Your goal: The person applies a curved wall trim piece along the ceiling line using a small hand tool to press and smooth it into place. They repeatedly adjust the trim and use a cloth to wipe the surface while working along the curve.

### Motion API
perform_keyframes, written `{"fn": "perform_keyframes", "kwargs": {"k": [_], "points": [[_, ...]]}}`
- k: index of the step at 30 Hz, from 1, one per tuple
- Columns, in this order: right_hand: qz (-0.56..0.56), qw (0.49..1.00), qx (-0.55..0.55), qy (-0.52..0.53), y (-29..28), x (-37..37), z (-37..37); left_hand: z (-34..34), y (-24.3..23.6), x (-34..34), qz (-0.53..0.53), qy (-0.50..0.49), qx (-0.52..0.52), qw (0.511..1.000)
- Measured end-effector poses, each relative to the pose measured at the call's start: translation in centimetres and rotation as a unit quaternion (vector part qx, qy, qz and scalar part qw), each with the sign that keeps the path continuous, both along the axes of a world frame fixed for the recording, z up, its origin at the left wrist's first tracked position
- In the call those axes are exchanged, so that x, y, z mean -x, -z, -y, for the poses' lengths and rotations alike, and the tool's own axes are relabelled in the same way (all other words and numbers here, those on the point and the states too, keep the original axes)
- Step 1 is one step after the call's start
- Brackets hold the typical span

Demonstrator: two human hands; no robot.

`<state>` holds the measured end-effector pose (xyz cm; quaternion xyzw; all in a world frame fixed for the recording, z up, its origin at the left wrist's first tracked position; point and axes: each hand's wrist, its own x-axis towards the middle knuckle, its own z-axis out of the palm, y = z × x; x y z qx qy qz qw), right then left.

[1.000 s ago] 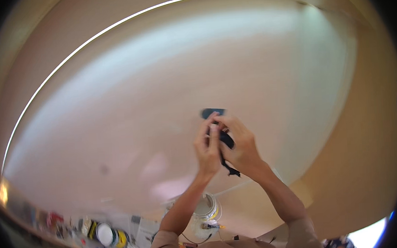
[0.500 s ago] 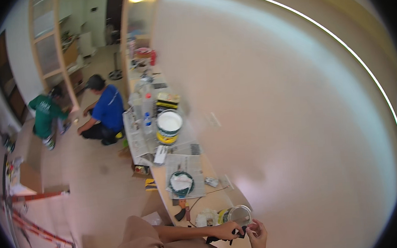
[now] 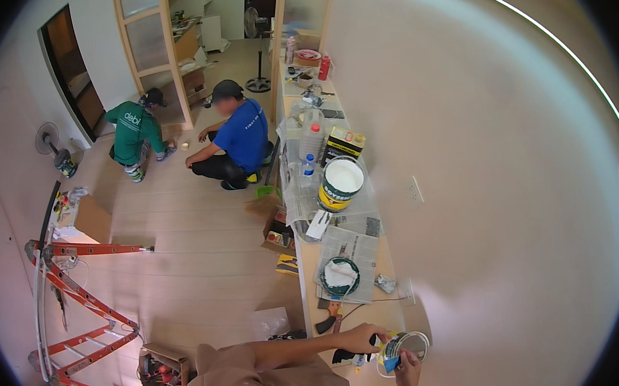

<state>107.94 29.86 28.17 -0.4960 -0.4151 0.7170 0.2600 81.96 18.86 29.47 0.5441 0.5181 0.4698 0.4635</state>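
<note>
The left hand [image 3: 366, 338] has its fingers bent closed over a black object [image 3: 344, 355], which shows just to their near left. The right hand [image 3: 408, 375] curls its fingers against the near side of an open bucket [image 3: 413, 342]; I can't tell whether they pinch anything. Farther off, a dark green tub [image 3: 357, 280] sits on newspaper [image 3: 364, 250].

The long bench [image 3: 312, 266] is partly covered by newspaper [image 3: 357, 244] (in several sheets), with a red bottle [image 3: 324, 68] set farther along.
</note>
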Motion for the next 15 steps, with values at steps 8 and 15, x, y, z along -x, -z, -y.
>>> {"fn": "perform_keyframes", "kwargs": {"k": [8,15], "points": [[0.252,0.922,-0.123,-0.266,6.6,-3.2,6.6,-0.1,3.0,6.0,0.017,-0.068,0.058,0.996],[0.214,0.941,-0.045,-0.259,8.4,-6.3,10.7,0.7,9.2,7.0,-0.090,-0.090,0.108,0.986]]}}
